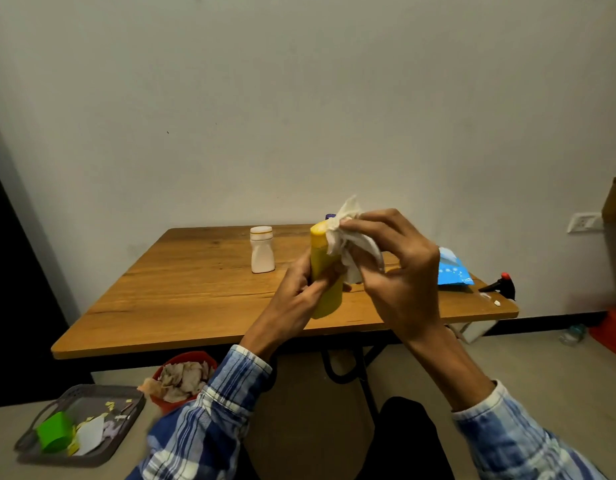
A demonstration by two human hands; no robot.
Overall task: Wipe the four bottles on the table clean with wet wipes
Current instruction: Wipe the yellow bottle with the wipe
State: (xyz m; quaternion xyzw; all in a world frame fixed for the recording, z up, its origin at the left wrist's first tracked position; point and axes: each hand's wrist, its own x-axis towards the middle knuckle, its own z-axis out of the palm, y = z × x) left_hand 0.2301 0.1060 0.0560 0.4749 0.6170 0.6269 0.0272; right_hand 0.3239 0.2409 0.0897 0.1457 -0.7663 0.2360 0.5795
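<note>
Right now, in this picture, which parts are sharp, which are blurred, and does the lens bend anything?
Head view: dim, even light, no glare on the yellow bottle or white bottle, both fairly sharp, like the wipe. Head view, bottom edge: the checked sleeves are smeared. Head view, left side: the wide lens makes the dark doorway lean.

Setting: this is looking like a plain room in a home, not a workplace. A bare pale wall [299,98] is backing a wooden table [195,289] on black folding legs. A wall socket [584,222] is sitting low at right, beside a cardboard box [615,199]. On the floor [507,362], a red bin [165,405] of crumpled tissues and a grey tray [92,389] of paper scraps are lying.
</note>
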